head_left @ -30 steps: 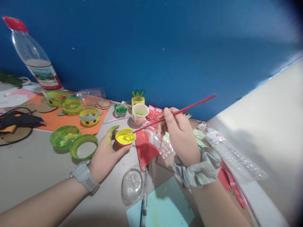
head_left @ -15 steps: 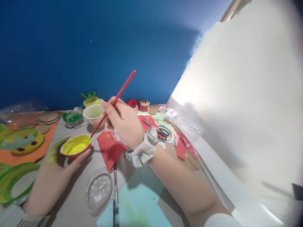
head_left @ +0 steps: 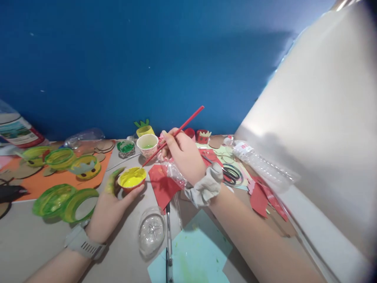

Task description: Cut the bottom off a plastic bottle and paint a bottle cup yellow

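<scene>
My left hand [head_left: 116, 202], smeared with yellow-green paint on thumb and fingers, is wrapped round a small paper cup of yellow paint [head_left: 132, 177], tilted slightly. In my right hand [head_left: 185, 153] I pinch a red paintbrush [head_left: 190, 121], slanting down to the left. Its tip is at the right rim of the cup, and whether it touches the paint I cannot tell. Behind stand a white paper cup with green liquid [head_left: 147, 144] and a cup of dark green paint [head_left: 126, 148]. A clear plastic bottle bottom [head_left: 151, 231] lies in front.
Green-painted plastic rings [head_left: 79, 205] and a yellow face with a crown [head_left: 85, 168] lie at the left by orange paper [head_left: 103, 157]. Right of centre are black-handled scissors [head_left: 231, 174], red paper [head_left: 163, 186] and a clear bottle [head_left: 262, 161]. Pale blue paper [head_left: 197, 251] lies in front.
The view has shifted, so the things on the table appear farther right and more of the left side shows. The brush tip has come to the cup's upper right rim; both hands keep their holds.
</scene>
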Demonstrator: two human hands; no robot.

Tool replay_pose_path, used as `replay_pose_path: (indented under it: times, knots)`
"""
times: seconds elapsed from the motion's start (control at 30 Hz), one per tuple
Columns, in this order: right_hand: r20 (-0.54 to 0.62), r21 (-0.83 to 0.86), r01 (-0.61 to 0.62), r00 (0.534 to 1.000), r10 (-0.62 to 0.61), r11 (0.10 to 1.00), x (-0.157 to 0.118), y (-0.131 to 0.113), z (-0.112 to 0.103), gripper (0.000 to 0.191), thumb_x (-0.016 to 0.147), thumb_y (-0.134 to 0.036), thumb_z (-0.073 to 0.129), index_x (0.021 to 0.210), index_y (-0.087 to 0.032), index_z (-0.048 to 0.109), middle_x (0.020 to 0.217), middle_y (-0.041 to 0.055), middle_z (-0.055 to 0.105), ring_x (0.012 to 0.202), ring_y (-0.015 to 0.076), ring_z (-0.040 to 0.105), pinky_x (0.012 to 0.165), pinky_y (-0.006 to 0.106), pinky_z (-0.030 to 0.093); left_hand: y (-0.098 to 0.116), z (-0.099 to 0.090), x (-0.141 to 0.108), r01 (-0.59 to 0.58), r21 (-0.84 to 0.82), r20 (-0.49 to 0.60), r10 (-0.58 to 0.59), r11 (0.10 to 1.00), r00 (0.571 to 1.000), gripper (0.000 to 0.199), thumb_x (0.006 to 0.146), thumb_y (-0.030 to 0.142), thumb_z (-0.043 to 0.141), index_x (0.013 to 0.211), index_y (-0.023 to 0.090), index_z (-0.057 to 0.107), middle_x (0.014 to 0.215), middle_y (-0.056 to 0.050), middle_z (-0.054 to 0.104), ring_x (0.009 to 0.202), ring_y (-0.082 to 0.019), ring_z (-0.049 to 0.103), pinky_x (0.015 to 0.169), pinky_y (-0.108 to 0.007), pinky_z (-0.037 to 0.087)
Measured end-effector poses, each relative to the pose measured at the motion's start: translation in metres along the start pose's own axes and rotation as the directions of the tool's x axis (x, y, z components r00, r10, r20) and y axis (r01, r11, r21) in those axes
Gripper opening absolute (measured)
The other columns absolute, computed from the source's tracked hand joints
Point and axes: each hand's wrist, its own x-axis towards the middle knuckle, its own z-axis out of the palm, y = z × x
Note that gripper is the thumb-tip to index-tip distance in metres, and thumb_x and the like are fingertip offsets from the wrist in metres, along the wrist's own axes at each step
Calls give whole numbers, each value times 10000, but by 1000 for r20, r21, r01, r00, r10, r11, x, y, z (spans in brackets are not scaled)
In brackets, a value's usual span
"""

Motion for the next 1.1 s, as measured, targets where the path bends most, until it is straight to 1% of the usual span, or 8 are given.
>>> replay_pose_path:
  times: [0.07,0.23,0.3,0.4,0.57,0.73,0.83,1.1]
  knots:
    - [15,-56,28,1000,-27,998,-2,-4,0,288,1017,-398,451,793,-222,491,600,-47,622,589,121,620,639,258,483,-1,-1,0,46,25,9,-46,999,999,623,765,391,765,1298,209,497,1232,-122,683,1130,-280,659,1002,-437,521]
    - [7,-163,67,998,-66,984,-6,-12,1,245,1029,-330,442,812,-227,488,604,-62,623,569,115,607,617,253,464,-7,-4,-1,70,52,39,-72,996,997,683,750,456,768,1325,232,474,1265,-105,663,1139,-273,648,1028,-433,503]
    - [8,-211,91,996,-92,973,-6,-13,2,243,1032,-315,440,812,-225,493,614,-60,627,563,114,602,608,253,460,-10,-4,-1,76,25,55,-77,997,996,691,753,441,769,1337,234,463,1267,-98,664,1133,-265,653,1017,-413,514]
    - [19,-275,119,993,-119,954,-7,-14,2,244,1040,-297,428,821,-222,503,628,-55,636,588,119,617,642,262,463,-13,-4,0,61,-16,68,-60,998,996,691,756,412,771,1343,227,457,1280,-93,662,1138,-253,655,1003,-385,526]
    - [26,-410,157,987,-160,899,-12,-19,1,283,1045,-298,427,787,-220,515,665,-37,644,649,133,635,705,282,454,-11,-3,0,76,-9,63,-75,997,995,697,754,377,777,1350,213,456,1293,-99,662,1145,-251,652,999,-383,529]
    - [101,-445,229,974,-205,866,-13,-25,0,242,1033,-257,431,807,-221,510,653,-41,627,619,132,612,688,274,458,-11,-4,0,86,-30,61,-84,996,995,699,745,369,785,1342,195,465,1312,-110,650,1169,-253,642,1005,-374,527]
    - [128,-472,238,971,-201,849,-12,-27,-2,229,1030,-242,424,824,-218,520,668,-32,631,641,140,619,692,281,460,-13,-4,0,70,-49,59,-67,996,996,676,750,369,781,1332,211,477,1330,-96,640,1192,-248,628,1015,-369,519]
    - [240,-535,264,958,-156,803,-14,-34,-10,239,1028,-254,395,854,-225,556,827,45,678,735,196,652,704,338,480,-12,-4,0,58,-62,60,-55,996,997,652,746,346,782,1315,211,493,1331,-92,641,1198,-253,625,1033,-383,509]
